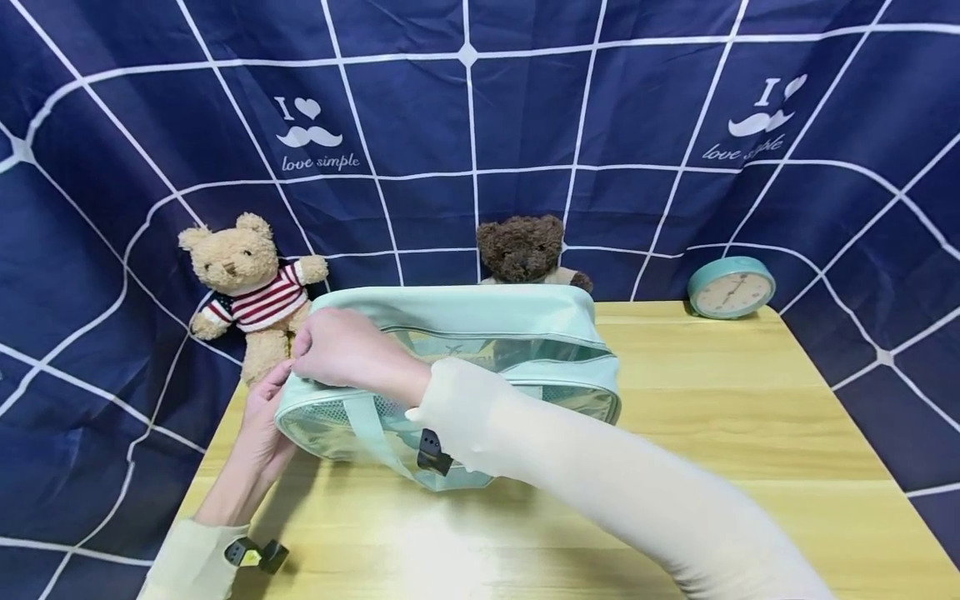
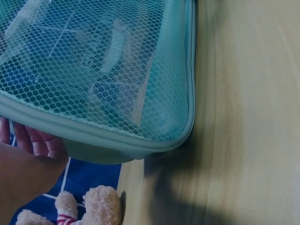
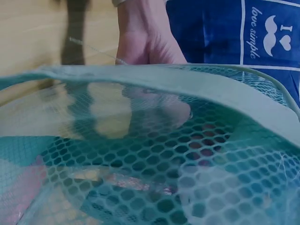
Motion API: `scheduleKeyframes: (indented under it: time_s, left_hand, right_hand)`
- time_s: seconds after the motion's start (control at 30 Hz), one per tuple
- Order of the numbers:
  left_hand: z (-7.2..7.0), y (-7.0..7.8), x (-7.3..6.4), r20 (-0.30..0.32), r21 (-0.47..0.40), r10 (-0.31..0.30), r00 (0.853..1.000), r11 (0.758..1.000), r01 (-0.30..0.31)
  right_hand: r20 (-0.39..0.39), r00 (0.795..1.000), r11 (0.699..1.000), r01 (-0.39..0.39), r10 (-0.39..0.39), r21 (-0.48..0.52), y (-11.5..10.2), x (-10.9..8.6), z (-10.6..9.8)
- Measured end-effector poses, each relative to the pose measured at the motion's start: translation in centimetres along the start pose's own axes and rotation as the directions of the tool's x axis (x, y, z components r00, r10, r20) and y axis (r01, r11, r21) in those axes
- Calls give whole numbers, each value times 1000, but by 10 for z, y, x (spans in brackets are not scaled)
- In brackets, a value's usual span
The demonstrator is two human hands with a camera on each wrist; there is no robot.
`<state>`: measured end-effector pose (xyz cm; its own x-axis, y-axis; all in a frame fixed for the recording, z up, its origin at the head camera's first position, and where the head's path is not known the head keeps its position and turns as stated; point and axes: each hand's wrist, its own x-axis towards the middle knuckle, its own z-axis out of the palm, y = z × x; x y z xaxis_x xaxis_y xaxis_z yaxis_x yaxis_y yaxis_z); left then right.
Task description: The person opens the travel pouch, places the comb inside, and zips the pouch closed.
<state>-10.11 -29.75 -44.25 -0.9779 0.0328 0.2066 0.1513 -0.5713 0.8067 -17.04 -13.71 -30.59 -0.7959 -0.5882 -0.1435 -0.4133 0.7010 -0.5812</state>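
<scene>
A mint-green travel toiletry bag [image 1: 450, 308] with clear panels, mesh ends and a carry strap [image 1: 375, 433] stands on the table. My left hand [image 1: 262, 421] holds its left end; in the left wrist view the left fingers [image 2: 37, 140] lie against the bag below the piped rim. Reaching across the top, my right hand [image 1: 352, 350] is curled at the upper left corner, close to the left fingertips. What lies inside its curled fingers is hidden. A dark gap shows along the top seam [image 1: 555, 354]. Through the mesh [image 2: 93, 70], the contents are blurred.
A tan teddy bear [image 1: 240, 258] in a striped shirt sits by the left end of the bag. Behind the bag is a dark brown bear [image 1: 521, 250]. A teal clock [image 1: 731, 287] stands at the table's [image 1: 750, 417] back right, before a navy cloth [image 1: 420, 108].
</scene>
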Motion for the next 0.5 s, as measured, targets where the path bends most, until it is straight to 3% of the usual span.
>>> scheduleKeyframes:
  time_s: [0.27,0.5]
  left_hand:
    - [-2,3,-6,-24,-25,-4,1000,1000,4]
    - [0,2,-3,-51,-34,-23,998,999,21]
  right_hand:
    - [12,1000,998,25,-24,-60,-12,-12,-6]
    - [-56,996,996,73,-76,-45,-7,-20,-10]
